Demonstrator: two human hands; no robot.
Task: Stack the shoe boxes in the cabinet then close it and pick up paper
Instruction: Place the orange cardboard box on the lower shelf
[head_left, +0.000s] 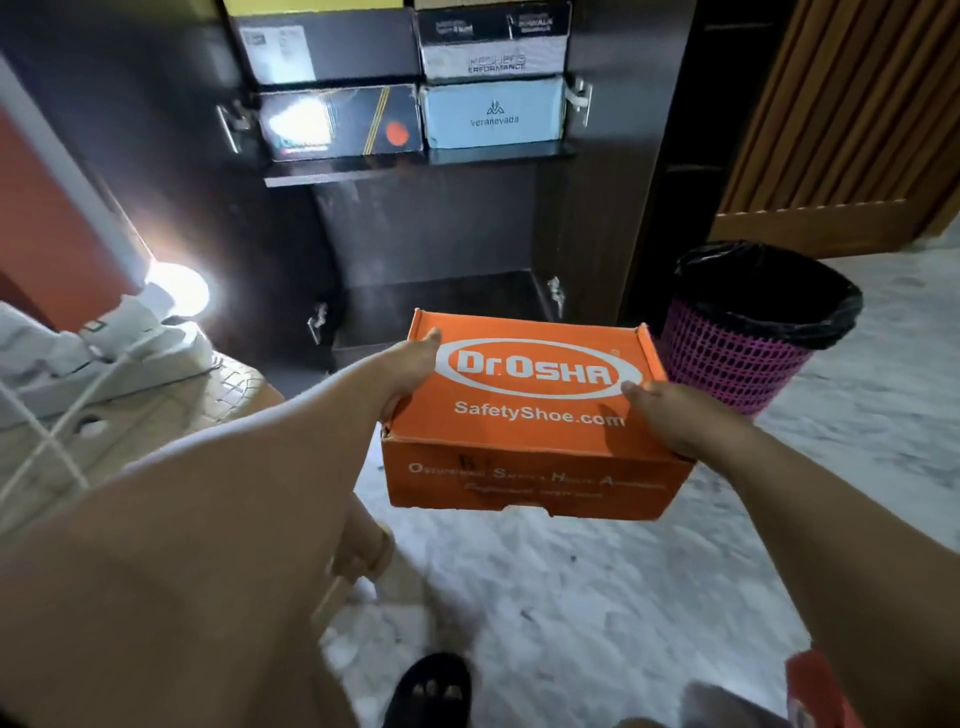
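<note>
1. I hold the orange shoe box (524, 415) in the air between both hands, in front of the open cabinet (587, 218), above the pale floor (571, 597).
2. My left hand (410, 364) lies along the box's left edge, thumb on the lid and fingers curled down the side; my right hand (670, 415) clasps the near right corner the same way. Both arms reach forward, nearly straight.
3. The upper shelf (415, 161) already carries stacked boxes, among them a light blue box (493, 114) and a black box (340, 122). The lower compartment (441, 291) beneath it looks free, so I judge that is where this one goes.
4. To do it well, I should keep the box level, lower it, slide it straight in along the bottom, and push it to the back so the doors can shut.
5. A pink bin (743, 343) stands just right of the cabinet; I should keep my right elbow away from it.
</note>
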